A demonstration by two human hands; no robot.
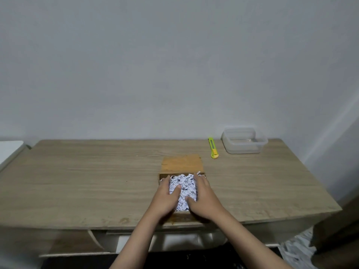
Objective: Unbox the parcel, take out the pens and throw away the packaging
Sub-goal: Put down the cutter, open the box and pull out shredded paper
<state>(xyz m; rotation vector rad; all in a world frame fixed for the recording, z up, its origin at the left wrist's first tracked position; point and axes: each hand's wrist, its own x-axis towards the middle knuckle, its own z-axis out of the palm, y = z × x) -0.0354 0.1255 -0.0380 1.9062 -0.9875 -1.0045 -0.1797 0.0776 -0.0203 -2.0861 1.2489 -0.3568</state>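
Observation:
A brown cardboard box (182, 163) lies open near the table's front edge, its far flap folded back flat. White shredded paper (183, 186) fills it to the rim. My left hand (165, 197) lies on the left side of the paper, fingers stretched forward, thumb pressed into the shreds. My right hand (203, 197) lies on the right side the same way. Both hands flank the pile. No pens show; whatever is under the paper is hidden.
A yellow-green utility knife (213, 148) lies beyond the box to the right. A clear plastic container (243, 140) stands at the back right of the wooden table (87, 181). Shredded paper (297, 247) lies on the floor at the lower right.

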